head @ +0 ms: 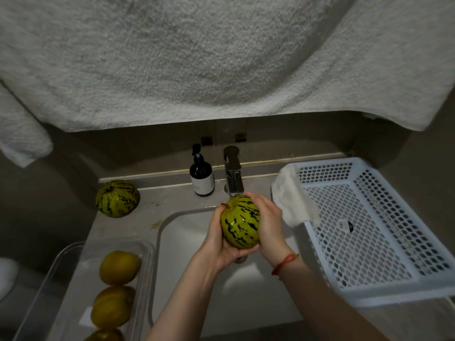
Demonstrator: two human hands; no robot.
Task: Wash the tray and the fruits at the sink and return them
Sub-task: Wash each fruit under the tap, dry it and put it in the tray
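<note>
Left hand (218, 244) cupped palm-up, right hand (267, 223) curled opposite, both forearms extended forward

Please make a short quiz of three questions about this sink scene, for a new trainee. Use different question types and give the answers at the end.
1. True or false: both the left hand and the right hand grip the striped melon over the sink.
2. Multiple choice: where does the second striped melon lie?
A. in the white basket
B. on the counter, left of the soap bottle
C. in the sink
3. Fill in: the plain yellow fruits lie in the clear ____ at the lower left.

Key: 1 true; 2 B; 3 tray
</note>
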